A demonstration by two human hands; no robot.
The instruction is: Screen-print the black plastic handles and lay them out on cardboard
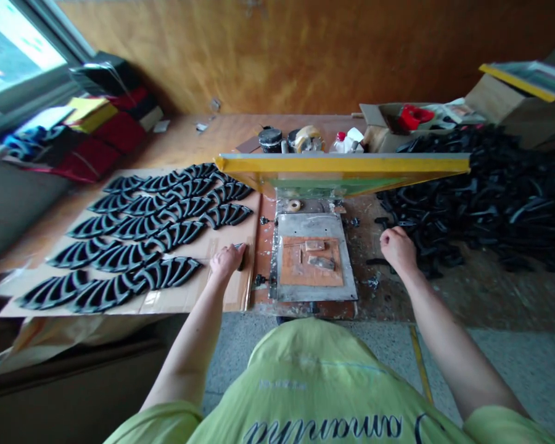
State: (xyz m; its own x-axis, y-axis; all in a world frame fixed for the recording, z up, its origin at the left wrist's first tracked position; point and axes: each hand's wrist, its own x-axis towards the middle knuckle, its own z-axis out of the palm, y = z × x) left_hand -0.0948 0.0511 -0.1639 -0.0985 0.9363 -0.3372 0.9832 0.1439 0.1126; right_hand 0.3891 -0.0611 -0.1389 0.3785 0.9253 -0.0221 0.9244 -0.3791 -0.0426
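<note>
My left hand (226, 260) is over the right side of a cardboard sheet (229, 231), its fingers closed on a small curved black plastic part (241, 258). Left of it, curved rows of similar black parts (169, 272) lie side by side on the sheet. My right hand (398, 248) is closed at the near left edge of a large heap of black parts (481, 191). One black part (381, 221) shows just beyond its fingers; whether they grip it I cannot tell. Between my hands lies a metal plate (351, 271) with an orange-brown sheet (289, 262) and small blocks on it.
A yellow-edged frame (342, 163) is raised above the plate's far side. Behind it are a black-lidded tub (271, 140) and a red-capped bottle (340, 142). Open cardboard boxes (374, 126) stand at the back right, dark red boxes (87, 148) at the back left.
</note>
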